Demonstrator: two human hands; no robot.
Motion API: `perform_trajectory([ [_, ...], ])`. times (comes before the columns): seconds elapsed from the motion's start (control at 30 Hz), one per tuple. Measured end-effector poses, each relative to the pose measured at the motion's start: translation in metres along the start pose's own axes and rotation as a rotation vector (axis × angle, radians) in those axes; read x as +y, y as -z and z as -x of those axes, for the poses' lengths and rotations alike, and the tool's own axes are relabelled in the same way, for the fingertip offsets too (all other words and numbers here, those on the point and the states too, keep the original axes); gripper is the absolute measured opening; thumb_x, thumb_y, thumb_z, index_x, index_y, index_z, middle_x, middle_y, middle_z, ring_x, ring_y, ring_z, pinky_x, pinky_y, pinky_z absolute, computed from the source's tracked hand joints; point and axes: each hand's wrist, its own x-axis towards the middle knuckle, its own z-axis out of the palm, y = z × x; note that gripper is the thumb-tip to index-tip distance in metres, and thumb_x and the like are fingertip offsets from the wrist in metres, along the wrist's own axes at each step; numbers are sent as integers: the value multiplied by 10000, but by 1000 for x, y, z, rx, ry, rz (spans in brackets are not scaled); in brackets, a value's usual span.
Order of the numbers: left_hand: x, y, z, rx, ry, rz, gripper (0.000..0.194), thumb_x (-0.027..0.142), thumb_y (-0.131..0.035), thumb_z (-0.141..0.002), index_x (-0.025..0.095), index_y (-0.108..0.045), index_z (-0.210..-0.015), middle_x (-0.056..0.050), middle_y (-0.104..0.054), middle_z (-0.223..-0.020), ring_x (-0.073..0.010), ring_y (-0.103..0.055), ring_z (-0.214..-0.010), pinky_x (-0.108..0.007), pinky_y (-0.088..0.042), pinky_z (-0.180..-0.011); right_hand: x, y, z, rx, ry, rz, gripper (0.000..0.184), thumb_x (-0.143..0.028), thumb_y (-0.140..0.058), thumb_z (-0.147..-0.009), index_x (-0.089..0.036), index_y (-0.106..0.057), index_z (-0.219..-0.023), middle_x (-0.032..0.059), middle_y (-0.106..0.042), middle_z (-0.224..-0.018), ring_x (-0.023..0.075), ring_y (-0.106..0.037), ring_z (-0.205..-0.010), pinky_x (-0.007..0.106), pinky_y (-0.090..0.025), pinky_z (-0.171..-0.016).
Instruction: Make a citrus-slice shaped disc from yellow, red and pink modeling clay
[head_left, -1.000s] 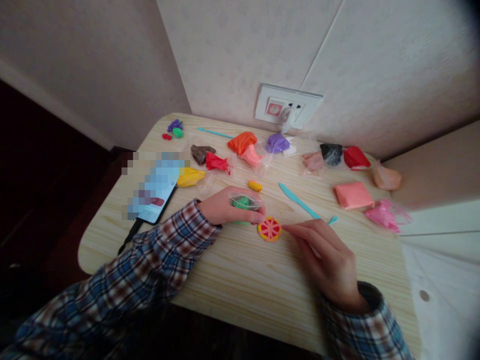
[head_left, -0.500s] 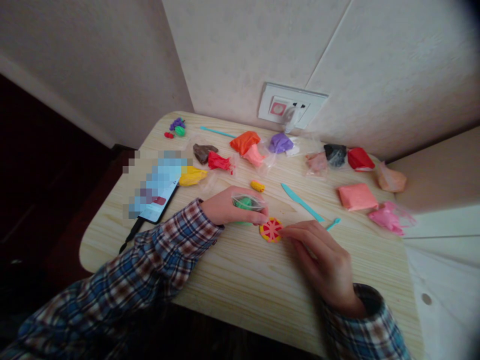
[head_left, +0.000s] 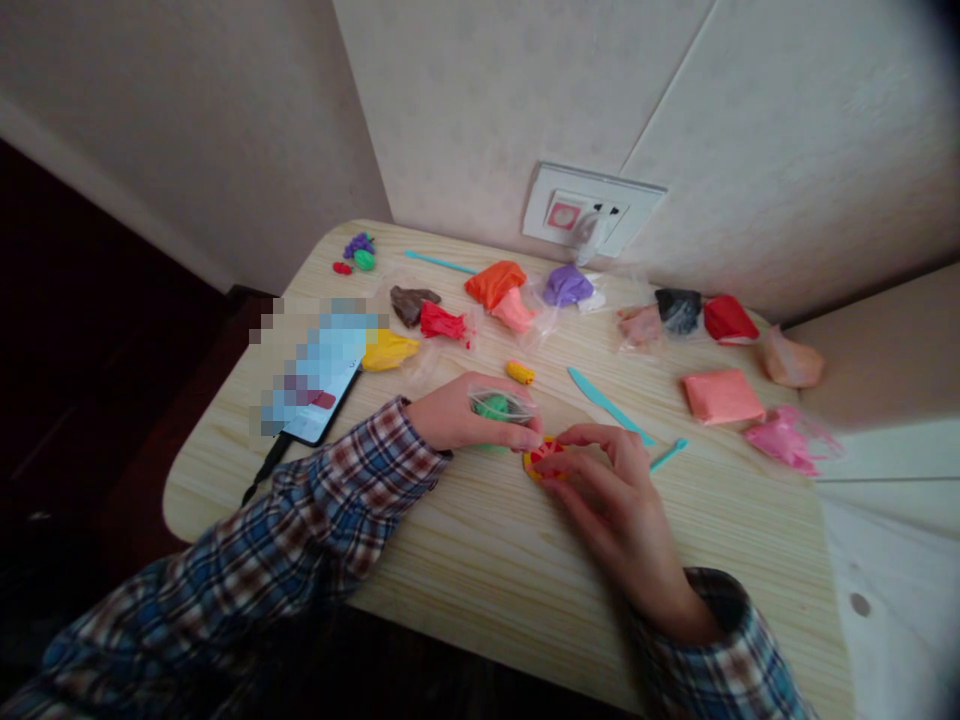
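My left hand (head_left: pixel 487 418) is closed around a clear plastic bag of green modelling clay (head_left: pixel 492 407), its opening upward. Just right of its fingertips, a round clay disc (head_left: pixel 534 460) lies on the table, with a yellow rim and red wedges split by pink lines. The fingers of my right hand (head_left: pixel 611 490) are bent over the disc's right side and close on it, hiding that part. Whether they also hold a small bit of clay cannot be seen. Beyond my hands lies a small yellow clay roll (head_left: pixel 520 372).
A teal plastic knife (head_left: pixel 609 404) and a small teal tool (head_left: pixel 670 455) lie to the right. Bagged clays, among them orange (head_left: pixel 496 285), purple (head_left: pixel 568 286) and yellow (head_left: pixel 390 350), spread across the back. A phone (head_left: pixel 326 400) with a cable is at left, near clay fruits (head_left: pixel 360 245).
My right hand has moved left onto the disc, its fingers now covering the right part. My left hand keeps the green clay bag. The view has shifted slightly.
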Motion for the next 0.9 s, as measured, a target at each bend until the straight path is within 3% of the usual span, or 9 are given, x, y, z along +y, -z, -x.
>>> perform_trajectory([
  [0.73,0,-1,0,-2,3,-2,107,185,-686,-639,114,-611,-668,44,-584,-628,-65,-514,-611,-194,-400,-627,2,5,1,0,81,102,175,-149,-512,-854,-254,-604,-959,55,-538,-1065,217,-480,-983,411,-351,-793],
  [0.9,0,0,0,5,9,1,109,186,-688,-633,117,-612,-671,43,-588,-632,-66,-516,-614,-197,-402,-631,4,8,2,69,55,64,210,-131,-516,-841,-266,-602,-976,47,-529,-1054,212,-486,-974,415,-368,-807],
])
